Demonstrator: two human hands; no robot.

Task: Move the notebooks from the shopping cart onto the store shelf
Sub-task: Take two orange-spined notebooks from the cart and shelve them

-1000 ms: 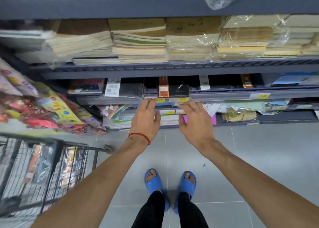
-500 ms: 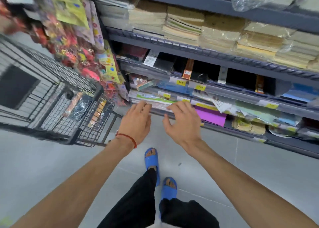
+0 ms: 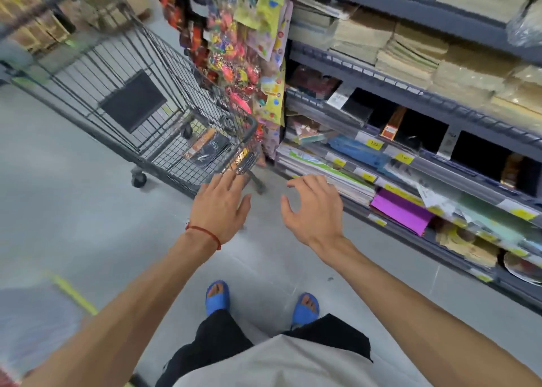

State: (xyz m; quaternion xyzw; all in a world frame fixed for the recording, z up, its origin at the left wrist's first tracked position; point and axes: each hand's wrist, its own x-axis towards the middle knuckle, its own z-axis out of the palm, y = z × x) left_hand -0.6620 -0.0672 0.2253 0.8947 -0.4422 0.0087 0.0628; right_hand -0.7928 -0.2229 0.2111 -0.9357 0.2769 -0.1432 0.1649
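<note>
Head view, looking down: both hands hang in the air over the grey floor [image 3: 88, 225], between the shopping cart [image 3: 96, 64] on the left and the store shelf [image 3: 410, 92] on the right. The left hand [image 3: 220, 207], with a red string [image 3: 205, 232] at the wrist, has its fingers straight and spread and holds nothing; its fingertips overlap the cart's near corner, though I cannot tell whether they touch the wire. The right hand [image 3: 311, 207] is also empty, fingers loosely curled, just beside the low edge of the shelf. The notebooks [image 3: 206, 149] lie flat in the bottom of the cart at its near right corner, dark covers in shiny wrap. On the shelf, black notebooks [image 3: 422, 128] stand behind yellow price tags [image 3: 374, 144], with tan stacks of paper [image 3: 410, 52] on the level above and a purple sheet [image 3: 401, 210] lower down. Bright toy packets [image 3: 234, 49] hang between cart and shelf. Blue sandals [image 3: 217, 297] show below.
</note>
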